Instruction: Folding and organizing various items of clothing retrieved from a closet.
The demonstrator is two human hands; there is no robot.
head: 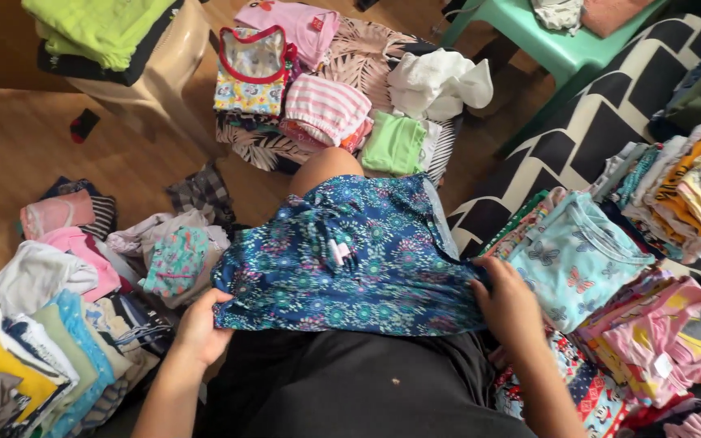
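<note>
Blue floral garment lay mid-fold across the lap — left hand and right hand each pinched its near corners; folding over seemed next.

Bare floor is left open at far left, reachable past the sock; the left side is blocked by folded stacks; the right is walled by piles; ahead, passage is closed by heaped clothes.
</note>
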